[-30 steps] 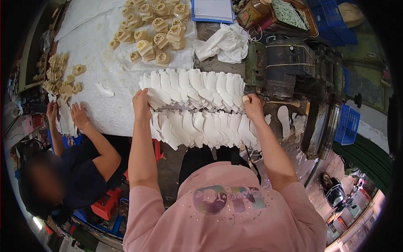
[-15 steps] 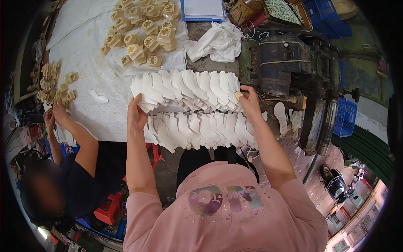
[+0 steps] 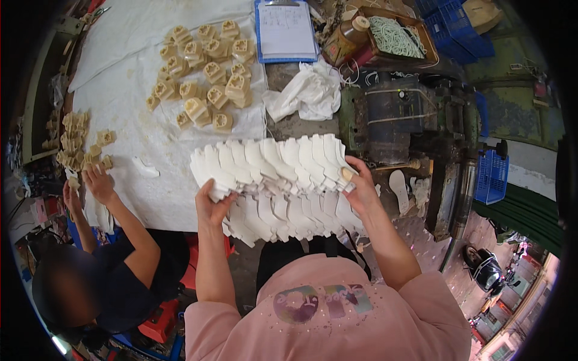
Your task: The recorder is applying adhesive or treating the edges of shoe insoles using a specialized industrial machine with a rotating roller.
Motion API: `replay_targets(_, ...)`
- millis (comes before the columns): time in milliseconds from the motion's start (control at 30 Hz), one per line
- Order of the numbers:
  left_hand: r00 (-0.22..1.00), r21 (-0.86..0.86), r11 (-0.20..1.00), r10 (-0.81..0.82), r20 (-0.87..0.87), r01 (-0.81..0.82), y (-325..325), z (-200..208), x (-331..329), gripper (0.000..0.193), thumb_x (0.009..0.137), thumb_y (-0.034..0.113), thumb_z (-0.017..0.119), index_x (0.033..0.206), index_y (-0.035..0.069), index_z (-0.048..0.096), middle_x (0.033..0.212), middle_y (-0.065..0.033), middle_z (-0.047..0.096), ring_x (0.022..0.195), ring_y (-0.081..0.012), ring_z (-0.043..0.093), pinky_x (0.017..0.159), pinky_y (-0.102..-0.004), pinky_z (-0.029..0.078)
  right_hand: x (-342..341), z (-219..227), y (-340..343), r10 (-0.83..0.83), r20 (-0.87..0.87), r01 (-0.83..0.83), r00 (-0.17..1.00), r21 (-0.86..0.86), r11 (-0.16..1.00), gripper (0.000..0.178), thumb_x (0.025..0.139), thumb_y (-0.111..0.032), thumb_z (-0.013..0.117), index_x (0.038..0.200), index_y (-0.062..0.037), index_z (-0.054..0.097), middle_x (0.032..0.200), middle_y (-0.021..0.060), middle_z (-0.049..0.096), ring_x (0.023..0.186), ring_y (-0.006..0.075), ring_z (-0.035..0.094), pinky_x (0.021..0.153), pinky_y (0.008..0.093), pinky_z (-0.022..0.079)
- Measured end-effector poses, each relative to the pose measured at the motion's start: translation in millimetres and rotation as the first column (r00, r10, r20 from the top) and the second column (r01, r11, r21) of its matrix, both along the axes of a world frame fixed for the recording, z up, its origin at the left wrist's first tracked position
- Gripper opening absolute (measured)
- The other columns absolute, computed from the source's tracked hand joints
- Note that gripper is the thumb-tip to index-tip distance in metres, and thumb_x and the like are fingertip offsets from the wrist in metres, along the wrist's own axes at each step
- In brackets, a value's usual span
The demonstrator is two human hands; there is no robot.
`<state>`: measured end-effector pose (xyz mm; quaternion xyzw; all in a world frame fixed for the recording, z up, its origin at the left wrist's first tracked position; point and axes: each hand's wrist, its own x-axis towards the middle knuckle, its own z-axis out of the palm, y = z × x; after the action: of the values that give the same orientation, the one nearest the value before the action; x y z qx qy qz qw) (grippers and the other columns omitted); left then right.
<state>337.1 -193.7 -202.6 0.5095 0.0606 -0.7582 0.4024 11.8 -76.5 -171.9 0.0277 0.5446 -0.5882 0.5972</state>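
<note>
A long row of overlapping white curved cut-outs [image 3: 265,162], stacked like shingles, lies between my hands. My left hand [image 3: 212,207] is closed on its left end, thumb at the edge. At the other end my right hand [image 3: 363,191] grips the row, with a tan wrap on one finger. A second row of similar white cut-outs [image 3: 283,218] lies just nearer to my body, its far edge partly covered by the first row. What material the cut-outs are made of I cannot tell.
Several cream hollow blocks [image 3: 215,73] stand on the white-covered table [image 3: 129,72]. A clipboard [image 3: 286,30], a crumpled white cloth [image 3: 307,90] and a heavy dark machine [image 3: 397,114] are beyond and to the right. At left, a co-worker's hands [image 3: 99,183] are beside more blocks.
The held row has come nearer to me and its left end has dropped, closing the gap to the second row. My view has shifted, so the table sits lower in the picture.
</note>
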Motion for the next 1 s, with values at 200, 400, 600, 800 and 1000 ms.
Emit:
replay_targets(200,0.998,-0.105,0.993,0.044,-0.051,-0.049,28,45,14,0.045,0.083,0.017,0.046,0.126,0.003,0.041,0.123,-0.0141,0.051,0.11,-0.0333,0.052,0.084,-0.0519,0.045,3,61,-8,0.043,-0.108,-0.051,0.993,-0.073,0.996,0.042,0.075,0.006,0.055,0.115,-0.0019,0.047,0.109,0.0095,0.052,0.099,0.0166,0.055,0.083,0.0293,0.047)
replay_targets(400,0.98,-0.45,0.881,0.066,-0.187,-0.145,-32,108,15,0.053,0.078,0.012,0.05,0.129,0.002,0.04,0.124,-0.0151,0.051,0.113,-0.0336,0.051,0.088,-0.0552,0.044,2,105,-73,-0.051,-0.103,0.016,0.993,-0.318,0.948,0.042,0.079,-0.002,0.06,0.118,-0.0021,0.044,0.107,0.011,0.055,0.096,0.0192,0.058,0.082,0.0327,0.049)
replay_targets(600,0.991,-0.547,0.828,0.085,-0.099,-0.126,-145,137,-32,0.053,0.083,0.008,0.045,0.132,-0.004,0.029,0.134,-0.0194,0.036,0.124,-0.0381,0.035,0.102,-0.0599,0.028,-20,117,-162,-0.17,-0.186,0.075,0.968,-0.432,0.899,0.034,0.081,-0.007,0.056,0.114,-0.0042,0.047,0.105,0.0125,0.058,0.095,0.0222,0.059,0.079,0.0373,0.049)
replay_targets(800,0.98,-0.585,0.809,-0.073,-0.187,-0.051,-257,118,-95,0.043,0.089,0.008,0.037,0.13,-0.006,0.03,0.133,-0.0247,0.033,0.125,-0.0401,0.031,0.105,-0.0578,0.025,-46,118,-277,-0.312,-0.422,0.147,0.851,-0.38,0.913,0.019,0.083,-0.008,0.051,0.102,-0.0045,0.048,0.097,0.0121,0.056,0.086,0.0235,0.059,0.068,0.0414,0.049)
replay_targets(1000,0.942,-0.487,0.865,-0.052,-0.332,-0.124,-326,73,-144,0.041,0.091,0.009,0.034,0.128,-0.007,0.03,0.133,-0.0269,0.032,0.125,-0.0424,0.03,0.105,-0.0596,0.024,-93,118,-354,-0.161,-0.621,-0.042,0.767,-0.299,0.953,0.017,0.082,-0.004,0.05,0.098,-0.0006,0.047,0.094,0.0131,0.055,0.082,0.0235,0.059,0.065,0.0442,0.052)
